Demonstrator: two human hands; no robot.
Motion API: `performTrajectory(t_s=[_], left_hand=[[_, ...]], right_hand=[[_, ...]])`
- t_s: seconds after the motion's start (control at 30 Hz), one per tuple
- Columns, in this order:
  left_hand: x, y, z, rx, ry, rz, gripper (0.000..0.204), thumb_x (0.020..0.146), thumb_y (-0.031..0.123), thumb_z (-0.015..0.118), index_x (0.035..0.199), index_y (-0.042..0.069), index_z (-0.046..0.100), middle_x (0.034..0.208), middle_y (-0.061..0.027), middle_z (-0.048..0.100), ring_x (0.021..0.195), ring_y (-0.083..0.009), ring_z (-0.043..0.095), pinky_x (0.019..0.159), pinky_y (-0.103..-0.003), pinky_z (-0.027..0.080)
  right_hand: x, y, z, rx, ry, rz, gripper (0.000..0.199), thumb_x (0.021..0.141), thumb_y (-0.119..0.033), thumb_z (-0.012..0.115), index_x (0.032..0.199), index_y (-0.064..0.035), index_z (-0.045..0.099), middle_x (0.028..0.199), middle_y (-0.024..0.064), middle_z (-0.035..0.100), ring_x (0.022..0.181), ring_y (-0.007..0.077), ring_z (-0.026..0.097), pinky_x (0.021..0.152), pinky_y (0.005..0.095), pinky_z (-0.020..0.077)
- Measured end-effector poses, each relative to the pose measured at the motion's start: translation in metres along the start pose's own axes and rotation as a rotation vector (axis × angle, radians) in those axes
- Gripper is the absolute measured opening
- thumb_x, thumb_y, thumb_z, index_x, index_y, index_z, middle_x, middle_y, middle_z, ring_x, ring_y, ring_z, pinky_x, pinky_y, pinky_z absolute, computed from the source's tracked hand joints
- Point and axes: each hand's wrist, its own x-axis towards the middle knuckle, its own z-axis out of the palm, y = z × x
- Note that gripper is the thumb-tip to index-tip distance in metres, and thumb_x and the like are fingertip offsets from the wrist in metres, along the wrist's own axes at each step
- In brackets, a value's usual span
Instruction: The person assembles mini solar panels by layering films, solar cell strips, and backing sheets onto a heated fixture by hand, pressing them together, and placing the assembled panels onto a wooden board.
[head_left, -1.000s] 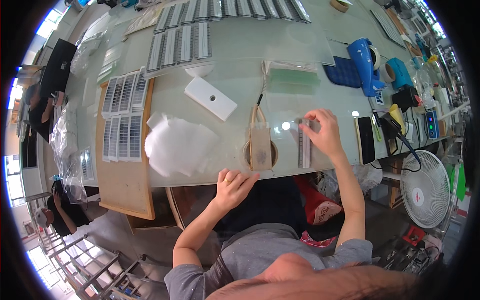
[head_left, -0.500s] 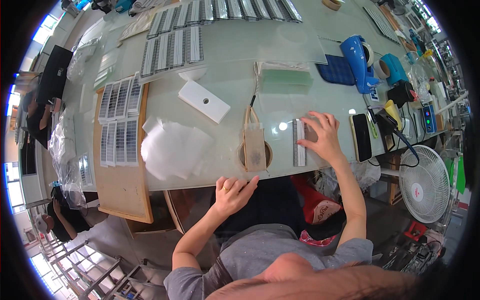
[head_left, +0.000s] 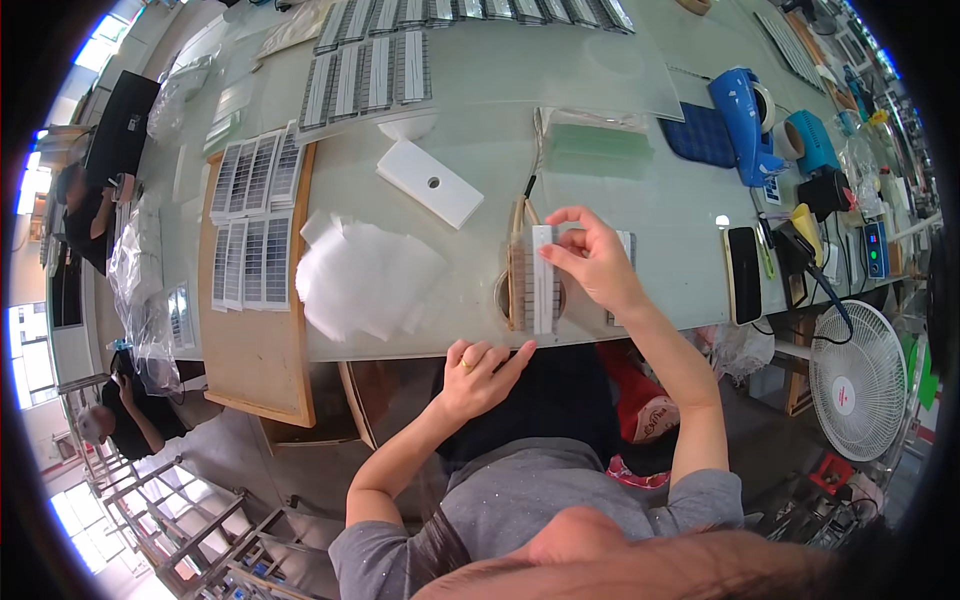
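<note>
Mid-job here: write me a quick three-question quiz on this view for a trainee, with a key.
1. Which hand has its grip on a strip?
2. True or false: the phone lies to the right of the white block.
3. The tape dispenser is: A) red; B) blue; C) yellow.

Key:
1. The right hand.
2. True.
3. B.

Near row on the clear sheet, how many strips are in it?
4, at the left end of the sheet: leftmost strip, second strip, third strip, rightmost strip. Any stacked underneath would be hidden.
</note>
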Motion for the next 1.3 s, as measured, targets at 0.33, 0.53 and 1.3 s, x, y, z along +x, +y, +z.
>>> performTrajectory(t_s=[0.33,0.53,1.3], left_hand=[[0.0,-0.001,-0.001,0.001,-0.006,-0.006,0.051,0.068,0.015,0.073,0.118,0.024,0.073,0.088,0.005,0.049,0.082,-0.0119,0.048,0.079,-0.032,0.036],[-0.001,-0.002,0.0,0.012,-0.006,0.002,0.051,0.068,0.016,0.073,0.119,0.024,0.073,0.089,0.0052,0.049,0.082,-0.0117,0.048,0.079,-0.032,0.037],[0.001,-0.004,-0.001,0.007,-0.02,0.018,0.051,0.068,0.016,0.074,0.119,0.024,0.073,0.091,0.0048,0.05,0.083,-0.0121,0.047,0.08,-0.032,0.036]], right_hand=[[0.002,0.011,0.015,-0.25,0.072,-0.12,0.027,0.088,-0.011,0.074,0.109,-0.0031,0.059,0.067,-0.0005,0.064,0.053,0.0024,0.04,0.052,0.0232,0.0326],[0.001,0.009,0.014,-0.36,0.078,-0.203,0.026,0.087,-0.011,0.075,0.107,-0.0029,0.059,0.066,0.0024,0.067,0.05,0.0035,0.038,0.048,0.0245,0.0302],[0.009,0.02,0.008,-0.582,0.163,-0.497,0.032,0.077,-0.015,0.084,0.101,-0.005,0.064,0.089,0.0007,0.061,0.057,0.0073,0.037,0.052,0.0249,0.0321]])
